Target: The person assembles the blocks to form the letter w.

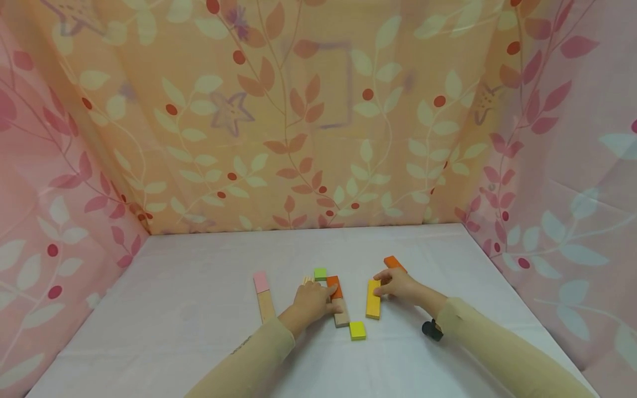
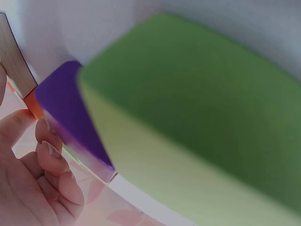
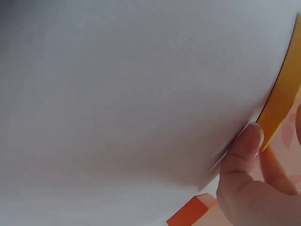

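Observation:
In the head view my left hand (image 1: 311,301) is at a row of two blocks, an orange block (image 1: 334,287) and a plain wooden block (image 1: 340,313). Its index finger touches the orange one; the thumb lies over the wooden one. The left wrist view has its other fingers loosely bent beside a purple block (image 2: 70,103), with a large blurred green block (image 2: 197,94) close to the camera. My right hand (image 1: 398,284) pinches the far end of a long yellow block (image 1: 373,301) between thumb and finger. Just behind that hand lies another orange block (image 1: 393,262), partly hidden.
A pink block (image 1: 261,282) and a wooden block (image 1: 266,305) line up on the left. A small light green block (image 1: 320,273) sits behind the orange one, a yellow square block (image 1: 357,330) in front. Patterned cloth (image 1: 308,166) walls the white table (image 1: 174,331) on three sides.

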The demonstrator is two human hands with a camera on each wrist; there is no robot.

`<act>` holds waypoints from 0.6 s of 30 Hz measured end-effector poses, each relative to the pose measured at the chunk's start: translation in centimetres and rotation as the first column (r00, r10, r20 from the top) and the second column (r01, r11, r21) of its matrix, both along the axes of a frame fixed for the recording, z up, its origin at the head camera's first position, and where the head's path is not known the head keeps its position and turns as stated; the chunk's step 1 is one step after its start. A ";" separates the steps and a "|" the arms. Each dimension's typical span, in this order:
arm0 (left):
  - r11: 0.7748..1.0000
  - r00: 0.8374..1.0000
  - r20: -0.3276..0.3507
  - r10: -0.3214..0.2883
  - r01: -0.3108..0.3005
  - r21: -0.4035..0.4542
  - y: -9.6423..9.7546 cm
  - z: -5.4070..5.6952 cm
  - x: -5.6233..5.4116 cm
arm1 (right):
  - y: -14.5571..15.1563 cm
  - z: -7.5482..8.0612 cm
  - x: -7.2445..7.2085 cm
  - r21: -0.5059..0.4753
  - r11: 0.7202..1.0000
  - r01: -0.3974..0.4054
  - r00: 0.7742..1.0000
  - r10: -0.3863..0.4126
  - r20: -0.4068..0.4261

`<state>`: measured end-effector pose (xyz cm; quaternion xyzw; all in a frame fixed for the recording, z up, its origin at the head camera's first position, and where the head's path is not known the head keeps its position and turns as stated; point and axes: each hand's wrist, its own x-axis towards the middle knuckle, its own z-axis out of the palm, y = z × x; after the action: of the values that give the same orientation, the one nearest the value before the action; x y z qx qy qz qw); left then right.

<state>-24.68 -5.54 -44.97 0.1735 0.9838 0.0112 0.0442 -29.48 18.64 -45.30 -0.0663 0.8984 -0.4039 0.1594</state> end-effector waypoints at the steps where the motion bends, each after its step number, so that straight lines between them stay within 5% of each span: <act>1: 1.000 1.000 0.004 0.001 -0.001 0.002 0.0 0.1 0.0 | 0.0 0.0 0.1 0.022 1.000 -0.006 1.000 0.007 -0.008; 18: 1.000 1.000 0.009 -0.007 0.007 0.021 0.0 0.9 0.3 | -1.0 -0.1 1.2 0.128 0.989 -0.071 0.997 0.075 -0.023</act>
<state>-24.37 -5.54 -44.11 0.1773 0.9828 0.0220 0.0470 -28.33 17.69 -45.38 -0.0946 0.9213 -0.3390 0.1654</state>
